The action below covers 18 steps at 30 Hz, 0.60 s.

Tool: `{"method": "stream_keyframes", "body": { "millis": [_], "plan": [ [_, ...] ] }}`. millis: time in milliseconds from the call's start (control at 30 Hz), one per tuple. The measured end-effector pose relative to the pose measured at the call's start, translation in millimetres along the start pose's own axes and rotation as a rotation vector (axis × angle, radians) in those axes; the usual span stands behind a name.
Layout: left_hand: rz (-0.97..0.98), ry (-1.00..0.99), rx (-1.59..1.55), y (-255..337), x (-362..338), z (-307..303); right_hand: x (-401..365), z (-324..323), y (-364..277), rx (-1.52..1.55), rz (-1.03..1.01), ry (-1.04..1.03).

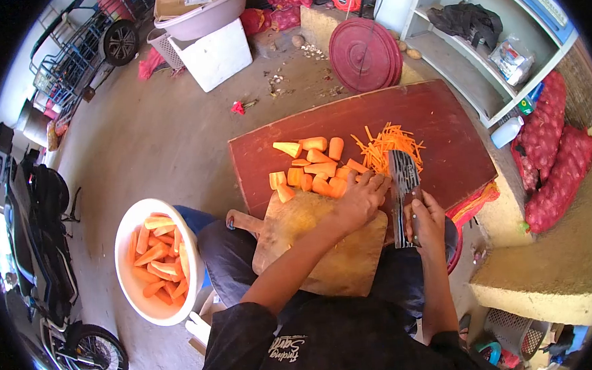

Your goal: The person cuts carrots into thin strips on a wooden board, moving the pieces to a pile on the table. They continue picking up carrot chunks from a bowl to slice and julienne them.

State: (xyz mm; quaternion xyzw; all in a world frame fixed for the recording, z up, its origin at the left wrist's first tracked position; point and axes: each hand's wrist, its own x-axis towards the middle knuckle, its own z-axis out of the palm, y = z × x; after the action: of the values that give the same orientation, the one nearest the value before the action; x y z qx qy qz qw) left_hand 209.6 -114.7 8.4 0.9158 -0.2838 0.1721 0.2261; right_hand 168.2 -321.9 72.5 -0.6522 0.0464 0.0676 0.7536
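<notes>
My right hand (425,219) is wrapped round the handle of a broad, dark-bladed cleaver (404,168), its blade streaked with light marks. Close beside the blade, my left hand (364,198) bends its fingers down at the far edge of a worn wooden cutting board (342,267); whatever lies under the fingertips is hidden. The board rests across my lap. Beyond it, several peeled carrot pieces (319,168) lie on a dark red tabletop (441,118). A heap of thin carrot strips (388,142) sits just past the cleaver's tip.
To my left stands a white tub (127,290) holding peeled carrots (158,261). Red mesh sacks (560,182) lean at the right, near a shelf (461,59). Round red lids (364,53) stand behind the tabletop. A motorbike (42,248) is parked at the far left.
</notes>
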Motion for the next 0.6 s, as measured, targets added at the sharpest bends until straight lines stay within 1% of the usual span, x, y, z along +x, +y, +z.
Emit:
{"method": "stream_keyframes", "body": {
  "millis": [67, 167, 200, 300, 333, 433, 533, 600],
  "plan": [
    [-0.023, -0.059, 0.078, -1, -4, -2, -6, 1, -6, 0.081, -0.027, -0.003],
    [-0.06, -0.025, 0.043, 0, -17, -24, -15, 1, -8, -0.053, -0.097, 0.025],
    [-0.07, 0.059, 0.021, 0, -24, -38, -20, 4, -11, -0.083, -0.082, 0.019],
    [-0.179, 0.253, -0.076, -17, -59, -63, -39, 14, -11, -0.117, 0.033, -0.094],
    [-0.237, 0.297, -0.104, -23, -70, -80, -46, 18, -8, -0.167, 0.098, -0.166],
    [-0.415, 0.37, -0.288, -54, -105, -118, -64, 35, -7, -0.274, 0.304, -0.535],
    [-0.629, 0.378, -0.326, -61, -133, -145, -75, 64, 11, -0.37, 0.257, -0.775],
    [-0.688, 0.344, -0.298, -65, -147, -144, -76, 79, 18, -0.433, 0.199, -0.885]
  ]
}}
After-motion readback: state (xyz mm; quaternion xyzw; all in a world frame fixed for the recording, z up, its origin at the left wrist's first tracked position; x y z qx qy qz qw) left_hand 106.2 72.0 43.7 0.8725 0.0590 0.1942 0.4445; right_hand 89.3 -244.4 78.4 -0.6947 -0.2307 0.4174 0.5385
